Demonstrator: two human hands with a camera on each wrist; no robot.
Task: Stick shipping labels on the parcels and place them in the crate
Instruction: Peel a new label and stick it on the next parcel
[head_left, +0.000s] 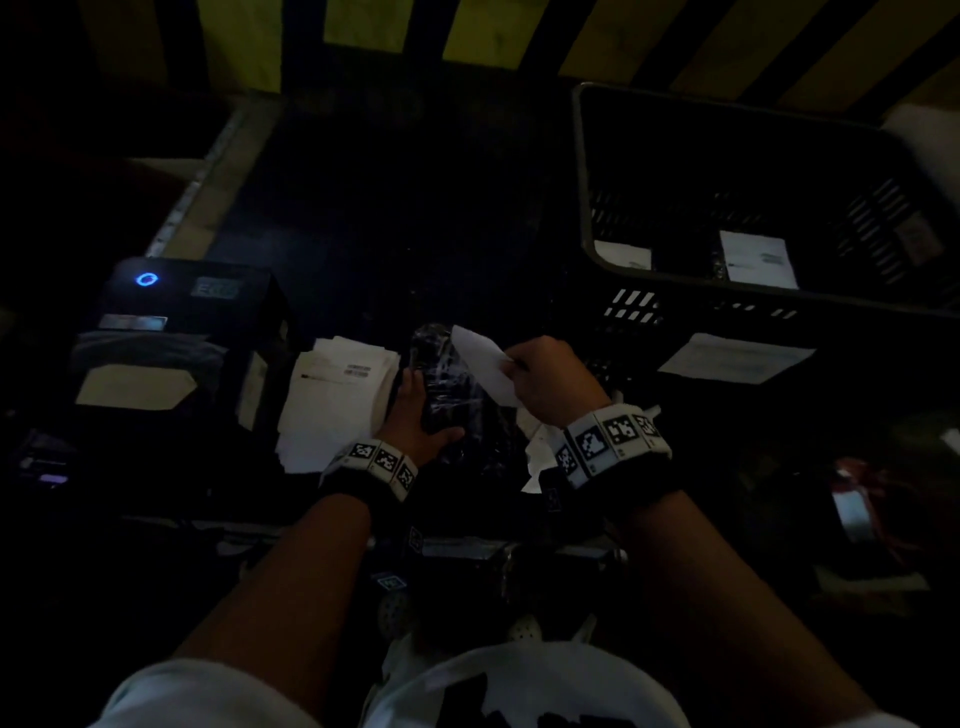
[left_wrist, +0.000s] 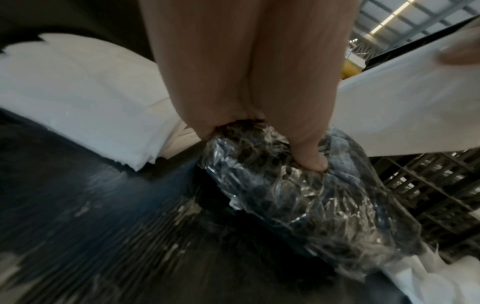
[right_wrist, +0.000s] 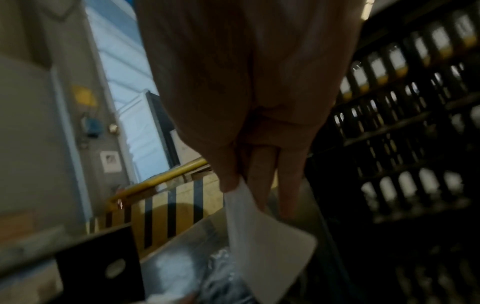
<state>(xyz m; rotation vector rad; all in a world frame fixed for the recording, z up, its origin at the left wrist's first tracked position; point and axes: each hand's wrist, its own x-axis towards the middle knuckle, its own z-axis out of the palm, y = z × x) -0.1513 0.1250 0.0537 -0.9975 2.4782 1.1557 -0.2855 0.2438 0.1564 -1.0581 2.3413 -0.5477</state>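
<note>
Left hand (head_left: 415, 415) grips parcel (head_left: 452, 384), centre frame, beside label stack (head_left: 337, 395). Right hand (head_left: 550, 379) pinches label (head_left: 483, 364) above it. Parcel looks soft, crinkly, slippery; hold by sides. Crate (head_left: 587, 171) upper right.

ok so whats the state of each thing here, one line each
left hand: grips the plastic-wrapped parcel
right hand: pinches a white label above the parcel
parcel: on the table, no label seen on it
label: lifted, not yet stuck down
crate: open, holds labelled parcels
label stack: loose pile beside the parcel
printer: blue light on
</note>
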